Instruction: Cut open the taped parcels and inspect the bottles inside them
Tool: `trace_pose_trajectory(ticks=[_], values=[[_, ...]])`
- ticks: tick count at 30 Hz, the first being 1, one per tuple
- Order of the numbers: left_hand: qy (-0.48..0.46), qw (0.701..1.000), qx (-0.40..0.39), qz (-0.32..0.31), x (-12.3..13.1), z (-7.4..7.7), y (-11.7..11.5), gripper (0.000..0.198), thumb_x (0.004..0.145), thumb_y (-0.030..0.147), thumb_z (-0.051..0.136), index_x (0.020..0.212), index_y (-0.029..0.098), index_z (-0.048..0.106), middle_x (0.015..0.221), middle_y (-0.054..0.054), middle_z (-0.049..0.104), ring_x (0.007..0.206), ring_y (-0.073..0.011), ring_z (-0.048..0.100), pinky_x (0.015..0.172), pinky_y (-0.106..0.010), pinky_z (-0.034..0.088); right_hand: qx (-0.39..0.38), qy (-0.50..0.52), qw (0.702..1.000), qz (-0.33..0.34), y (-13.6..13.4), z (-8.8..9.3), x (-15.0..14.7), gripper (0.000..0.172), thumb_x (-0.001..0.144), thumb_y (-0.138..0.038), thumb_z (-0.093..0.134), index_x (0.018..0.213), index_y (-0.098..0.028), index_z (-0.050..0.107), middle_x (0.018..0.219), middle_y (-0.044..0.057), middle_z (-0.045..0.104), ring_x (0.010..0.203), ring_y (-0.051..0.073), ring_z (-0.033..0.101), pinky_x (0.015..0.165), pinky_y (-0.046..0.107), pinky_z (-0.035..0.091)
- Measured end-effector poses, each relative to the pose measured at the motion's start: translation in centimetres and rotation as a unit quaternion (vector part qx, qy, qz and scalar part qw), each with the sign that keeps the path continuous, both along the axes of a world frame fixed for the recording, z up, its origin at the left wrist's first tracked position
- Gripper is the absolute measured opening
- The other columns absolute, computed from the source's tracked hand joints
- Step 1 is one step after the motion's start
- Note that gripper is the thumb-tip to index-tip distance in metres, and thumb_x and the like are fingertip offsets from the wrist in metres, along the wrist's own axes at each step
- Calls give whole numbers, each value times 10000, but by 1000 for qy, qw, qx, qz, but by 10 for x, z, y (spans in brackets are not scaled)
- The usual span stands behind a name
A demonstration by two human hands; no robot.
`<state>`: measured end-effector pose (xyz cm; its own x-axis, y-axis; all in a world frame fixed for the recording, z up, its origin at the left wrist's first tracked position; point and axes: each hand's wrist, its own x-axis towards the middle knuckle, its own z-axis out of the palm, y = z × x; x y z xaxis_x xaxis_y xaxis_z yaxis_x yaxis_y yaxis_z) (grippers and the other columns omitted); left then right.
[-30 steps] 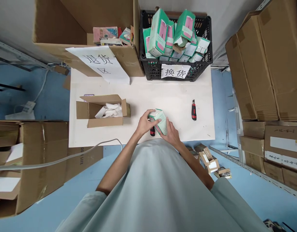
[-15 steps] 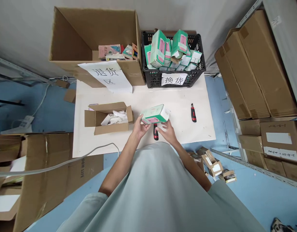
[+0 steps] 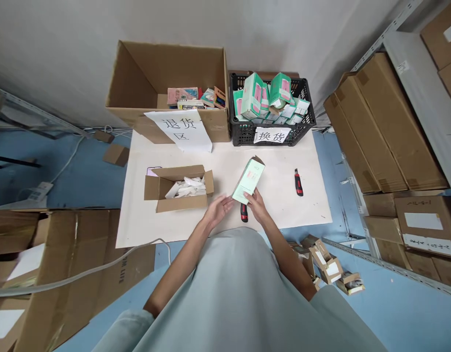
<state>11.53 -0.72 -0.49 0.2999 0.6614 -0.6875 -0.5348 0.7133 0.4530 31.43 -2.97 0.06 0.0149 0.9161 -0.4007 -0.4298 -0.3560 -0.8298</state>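
A light green box (image 3: 248, 180) is tilted above the white table (image 3: 284, 161), its far end showing a dark flap or opening. My right hand (image 3: 257, 205) grips its lower right edge, thumb on the face. At its lower left corner is my left hand (image 3: 218, 209), fingers apart and fingertips near or touching the box. A red and black cutter (image 3: 244, 213) lies partly hidden beneath the box. Left of my hands stands an open small carton (image 3: 181, 204) with white wrapped items (image 3: 189, 187) inside.
A large carton (image 3: 137, 117) with a paper sign (image 3: 181, 128) and a black crate (image 3: 243, 134) of green boxes (image 3: 253, 95) stand at the back. Another cutter (image 3: 298, 183) lies right. A grey cable (image 3: 101, 274) crosses the left front; shelved cartons (image 3: 423, 220) stand right.
The green box has turned more upright, showing another face. My right hand now grips it, and my left hand has loosened its hold. The camera view has shifted.
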Motion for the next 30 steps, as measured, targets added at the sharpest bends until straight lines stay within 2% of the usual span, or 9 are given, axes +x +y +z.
trace_pose_trajectory(ticks=[3, 6, 9, 11, 16, 20, 24, 26, 30], values=[[-1, 1000, 0, 31, -16, 8, 22, 324, 786, 364, 1003, 915, 214, 746, 1301, -138, 843, 1195, -267, 806, 1068, -360, 607, -35, 75, 994, 75, -9, -1, 15, 715, 859, -563, 920, 1477, -287, 692, 1497, 103, 786, 1391, 330, 738, 1059, 452, 685], [-9, 999, 37, 6, -14, 19, 45, 369, 777, 378, 1001, 1023, 218, 779, 1235, -112, 849, 1109, -248, 808, 971, -335, 614, -71, 119, 979, 150, -20, -4, 22, 727, 804, -595, 951, 1408, -246, 746, 1415, 131, 828, 1339, 359, 767, 972, 437, 703], [21, 995, 97, -23, -3, 31, 60, 486, 761, 473, 1013, 1113, 213, 803, 1106, -79, 839, 997, -231, 778, 835, -300, 575, -78, 134, 965, 212, -30, -6, 23, 761, 766, -591, 979, 1400, -231, 761, 1386, 149, 840, 1326, 372, 775, 1005, 461, 695], [83, 985, 151, -18, 2, 39, 66, 533, 749, 529, 1021, 1129, 217, 814, 1115, -73, 835, 1041, -239, 762, 877, -307, 567, -73, 135, 958, 242, -35, -5, 24, 784, 771, -578, 992, 1433, -232, 753, 1411, 152, 831, 1345, 371, 767, 1064, 482, 677], [265, 899, 337, -88, -7, 62, 77, 377, 871, 568, 886, 1001, 215, 852, 1206, -100, 851, 1223, -297, 741, 1091, -376, 552, -48, 111, 955, 270, -38, 2, 28, 846, 803, -559, 1015, 1532, -260, 706, 1513, 126, 787, 1417, 353, 728, 1178, 500, 617], [287, 835, 415, -220, -20, 78, 96, 373, 962, 521, 664, 913, 208, 860, 1072, -92, 873, 1112, -293, 782, 1061, -386, 570, -28, 85, 952, 292, -36, 11, 31, 900, 815, -580, 1016, 1587, -264, 677, 1597, 122, 735, 1527, 355, 640, 1268, 514, 547], [292, 778, 444, -336, -27, 88, 113, 356, 959, 454, 611, 951, 213, 873, 1058, -60, 876, 1039, -261, 781, 1044, -354, 568, -12, 55, 948, 313, -33, 16, 34, 910, 819, -607, 1013, 1591, -256, 684, 1619, 121, 720, 1554, 353, 607, 1303, 511, 511], [289, 779, 424, -360, -30, 88, 117, 284, 925, 401, 662, 968, 226, 881, 1029, -45, 872, 983, -249, 772, 994, -328, 576, -10, 49, 948, 316, -33, 17, 35, 902, 813, -631, 1010, 1571, -251, 701, 1603, 120, 731, 1525, 349, 630, 1299, 505, 512], [270, 836, 346, -330, -37, 75, 125, 132, 747, 220, 803, 855, 250, 871, 882, -38, 841, 893, -265, 766, 871, -293, 587, -8, 42, 952, 302, -33, 17, 38, 824, 818, -628, 1001, 1509, -263, 742, 1553, 99, 763, 1466, 331, 675, 1286, 500, 522]])
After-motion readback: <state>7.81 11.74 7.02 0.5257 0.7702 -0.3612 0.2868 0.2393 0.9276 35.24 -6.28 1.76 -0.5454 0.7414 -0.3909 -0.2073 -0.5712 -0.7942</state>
